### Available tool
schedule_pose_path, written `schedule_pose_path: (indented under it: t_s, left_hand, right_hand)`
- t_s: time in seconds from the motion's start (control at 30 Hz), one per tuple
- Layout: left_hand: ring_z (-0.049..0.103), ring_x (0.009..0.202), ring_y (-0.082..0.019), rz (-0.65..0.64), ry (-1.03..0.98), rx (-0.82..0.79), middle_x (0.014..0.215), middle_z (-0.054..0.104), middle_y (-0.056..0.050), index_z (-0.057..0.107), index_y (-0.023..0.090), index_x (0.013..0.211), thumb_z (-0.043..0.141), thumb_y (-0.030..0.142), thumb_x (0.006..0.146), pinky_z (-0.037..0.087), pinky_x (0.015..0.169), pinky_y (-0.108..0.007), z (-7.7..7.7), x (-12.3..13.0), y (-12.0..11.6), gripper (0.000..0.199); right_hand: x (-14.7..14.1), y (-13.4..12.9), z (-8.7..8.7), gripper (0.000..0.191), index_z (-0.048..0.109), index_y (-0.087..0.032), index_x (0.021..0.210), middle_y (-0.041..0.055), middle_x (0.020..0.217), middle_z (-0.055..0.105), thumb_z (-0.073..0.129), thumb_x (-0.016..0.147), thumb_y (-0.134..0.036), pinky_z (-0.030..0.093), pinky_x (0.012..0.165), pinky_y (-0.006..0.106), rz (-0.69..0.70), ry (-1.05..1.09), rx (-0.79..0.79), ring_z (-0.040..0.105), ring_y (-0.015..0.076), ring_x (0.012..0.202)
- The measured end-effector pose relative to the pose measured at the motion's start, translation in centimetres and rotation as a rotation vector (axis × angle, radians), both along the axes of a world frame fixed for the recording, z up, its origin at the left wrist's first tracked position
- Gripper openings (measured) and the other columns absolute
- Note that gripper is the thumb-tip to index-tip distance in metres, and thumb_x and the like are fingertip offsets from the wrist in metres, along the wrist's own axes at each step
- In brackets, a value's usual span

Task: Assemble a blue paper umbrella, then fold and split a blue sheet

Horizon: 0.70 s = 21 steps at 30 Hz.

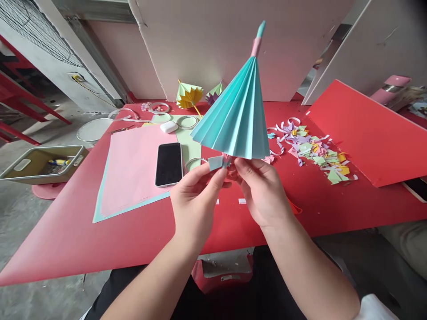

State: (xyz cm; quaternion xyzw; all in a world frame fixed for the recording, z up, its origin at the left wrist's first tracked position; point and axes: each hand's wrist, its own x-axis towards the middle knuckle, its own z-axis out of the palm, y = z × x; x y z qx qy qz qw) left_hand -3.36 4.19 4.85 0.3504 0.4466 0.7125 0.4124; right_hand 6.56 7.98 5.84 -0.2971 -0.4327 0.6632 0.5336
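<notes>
A pleated light-blue paper umbrella (pixel 236 115) stands tilted above the red table, half folded, its pink and blue tip pointing up. My left hand (pixel 196 200) pinches a small light-blue paper strip (pixel 215 163) by the lower end of the umbrella, between thumb and fingers. Close beside it, my right hand (pixel 262 191) is closed at the umbrella's underside, thumb near the rim of the pleats. Fingers of both hands meet around the handle area, and the pleats and fingers hide part of it.
Pink and blue paper sheets (pixel 133 164) lie to the left with a phone (pixel 169 164) on them. Two small paper umbrellas (pixel 189 95) stand at the back. Paper scraps (pixel 316 151) are heaped at right beside a red board (pixel 370 133). A bin (pixel 43 164) stands left of the table.
</notes>
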Motion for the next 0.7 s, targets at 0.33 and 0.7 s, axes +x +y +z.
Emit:
schedule_pose_path:
  t_s: [0.33,0.7]
  left_hand:
    - [0.065,0.069,-0.014,-0.063,-0.016,-0.010,0.079,0.069,-0.001,0.070,0.021,0.082,0.071,0.022,0.071,0.057,0.059,-0.024,0.14,0.05,-0.01,0.011]
    - [0.065,0.068,-0.014,0.003,0.106,0.041,0.076,0.069,0.000,0.069,0.021,0.082,0.071,0.022,0.072,0.058,0.062,-0.025,0.13,0.02,0.13,0.010]
  right_hand:
    - [0.19,0.40,0.05,0.008,0.071,-0.027,0.080,-0.0011,0.082,0.069,0.068,0.072,-0.029,0.050,0.071,0.029,0.005,-0.048,0.059,0.061,0.0152,0.082]
    - [0.07,0.25,-0.37,0.009,0.070,-0.027,0.081,-0.0027,0.065,0.063,0.066,0.073,-0.029,0.050,0.068,0.029,-0.145,-0.172,0.147,0.060,0.0142,0.069]
